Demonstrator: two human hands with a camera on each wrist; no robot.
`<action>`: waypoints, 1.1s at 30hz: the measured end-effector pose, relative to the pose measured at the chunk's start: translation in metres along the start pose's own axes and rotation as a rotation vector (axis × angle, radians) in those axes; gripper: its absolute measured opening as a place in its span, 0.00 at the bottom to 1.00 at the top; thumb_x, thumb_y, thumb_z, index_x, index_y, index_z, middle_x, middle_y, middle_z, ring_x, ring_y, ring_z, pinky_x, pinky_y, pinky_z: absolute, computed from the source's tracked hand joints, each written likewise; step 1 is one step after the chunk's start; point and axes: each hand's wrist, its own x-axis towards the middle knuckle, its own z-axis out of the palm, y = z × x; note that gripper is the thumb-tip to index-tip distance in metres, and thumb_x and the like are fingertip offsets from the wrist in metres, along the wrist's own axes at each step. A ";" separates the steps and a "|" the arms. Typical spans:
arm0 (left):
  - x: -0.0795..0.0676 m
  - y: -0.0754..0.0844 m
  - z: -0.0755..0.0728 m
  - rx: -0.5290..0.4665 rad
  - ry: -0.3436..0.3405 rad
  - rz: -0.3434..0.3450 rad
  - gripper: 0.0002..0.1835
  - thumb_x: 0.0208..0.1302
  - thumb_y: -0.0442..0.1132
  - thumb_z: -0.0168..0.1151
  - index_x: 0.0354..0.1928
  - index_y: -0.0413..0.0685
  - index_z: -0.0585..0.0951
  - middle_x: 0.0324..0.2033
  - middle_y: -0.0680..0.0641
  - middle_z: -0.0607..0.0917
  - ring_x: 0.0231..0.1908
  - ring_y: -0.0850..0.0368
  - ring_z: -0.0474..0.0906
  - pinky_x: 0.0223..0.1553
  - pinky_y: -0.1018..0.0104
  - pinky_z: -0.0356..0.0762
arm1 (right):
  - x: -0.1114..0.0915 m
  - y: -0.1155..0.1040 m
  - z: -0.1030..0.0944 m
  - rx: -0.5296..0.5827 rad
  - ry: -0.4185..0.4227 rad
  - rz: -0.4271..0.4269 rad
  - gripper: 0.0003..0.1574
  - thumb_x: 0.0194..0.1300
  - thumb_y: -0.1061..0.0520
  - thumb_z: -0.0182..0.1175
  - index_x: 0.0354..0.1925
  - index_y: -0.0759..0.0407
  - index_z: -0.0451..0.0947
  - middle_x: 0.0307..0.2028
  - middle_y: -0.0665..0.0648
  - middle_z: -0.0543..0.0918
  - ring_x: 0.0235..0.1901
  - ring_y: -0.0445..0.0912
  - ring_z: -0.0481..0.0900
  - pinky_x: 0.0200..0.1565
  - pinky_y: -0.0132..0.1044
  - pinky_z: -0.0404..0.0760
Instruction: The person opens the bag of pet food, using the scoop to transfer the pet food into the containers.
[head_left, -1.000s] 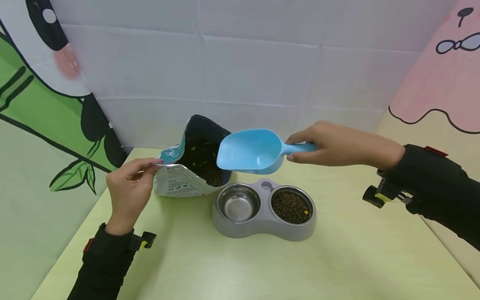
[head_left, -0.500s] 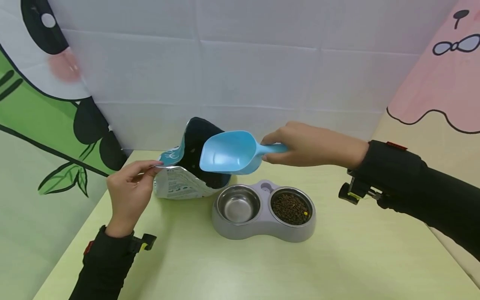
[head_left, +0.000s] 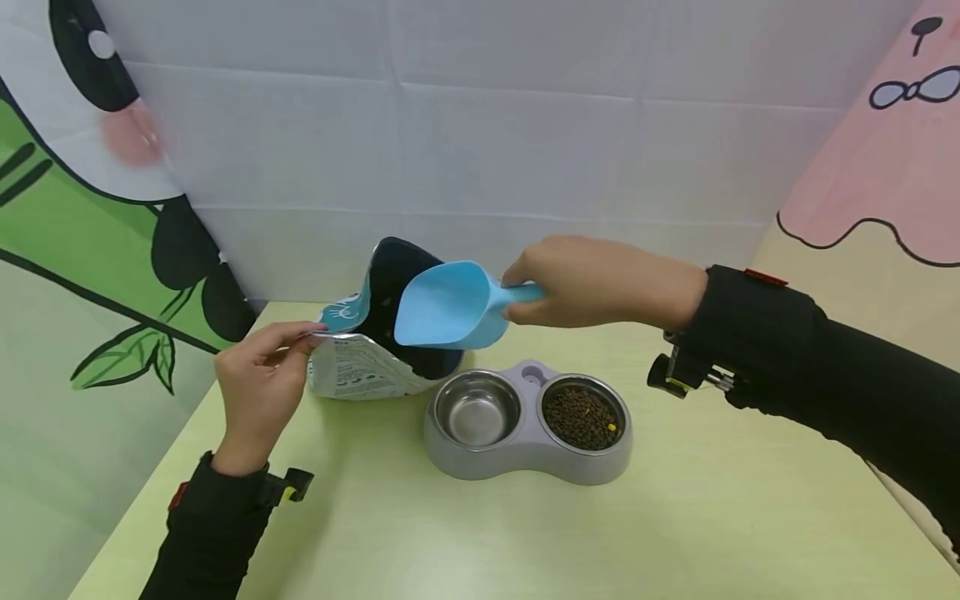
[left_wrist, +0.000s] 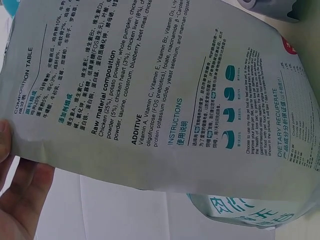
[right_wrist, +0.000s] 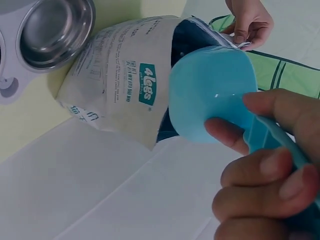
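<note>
My left hand (head_left: pixel 262 379) pinches the top edge of an open pet food bag (head_left: pixel 360 367), white and teal with a dark inside. Printed text covers the bag's face in the left wrist view. A light blue scoop (head_left: pixel 450 304) is held by its handle in my right hand (head_left: pixel 581 282), its bowl overlapping the bag's mouth. From the right wrist, the scoop (right_wrist: pixel 212 95) covers much of the opening, and my fingers curl round the handle. The scoop's bowl looks empty from above; the bag's contents are mostly hidden behind it.
In front of the bag stands a grey double pet bowl (head_left: pixel 528 458) on the pale yellow table (head_left: pixel 420 542). Its left steel bowl (head_left: pixel 477 408) is bare; the right one holds brown kibble (head_left: pixel 581 417) with a yellow bit. A white cloth backdrop (head_left: pixel 517 150) rises behind.
My right hand has moved left with the scoop, bringing its bowl over the bag's mouth and tilting it slightly. My left hand has stayed on the bag's edge.
</note>
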 end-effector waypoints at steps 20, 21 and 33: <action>0.003 -0.002 -0.003 -0.018 0.020 0.046 0.10 0.47 0.20 0.61 0.30 0.39 0.82 0.27 0.42 0.83 0.29 0.65 0.76 0.34 0.82 0.72 | 0.033 -0.040 -0.008 -0.241 -0.156 0.194 0.16 0.58 0.51 0.54 0.18 0.51 0.63 0.17 0.48 0.60 0.21 0.43 0.58 0.23 0.34 0.55; 0.003 -0.002 -0.003 -0.017 0.020 0.042 0.10 0.47 0.20 0.61 0.30 0.39 0.82 0.27 0.43 0.83 0.29 0.65 0.76 0.34 0.82 0.72 | 0.035 -0.041 -0.007 -0.247 -0.166 0.206 0.14 0.58 0.52 0.54 0.19 0.52 0.64 0.18 0.48 0.61 0.21 0.43 0.59 0.24 0.35 0.56; 0.000 -0.005 -0.006 -0.007 0.017 0.031 0.11 0.45 0.19 0.62 0.31 0.39 0.82 0.28 0.42 0.83 0.30 0.68 0.75 0.34 0.82 0.72 | 0.052 -0.049 -0.003 -0.290 -0.253 0.282 0.08 0.60 0.52 0.53 0.28 0.53 0.68 0.23 0.50 0.66 0.27 0.44 0.65 0.29 0.38 0.62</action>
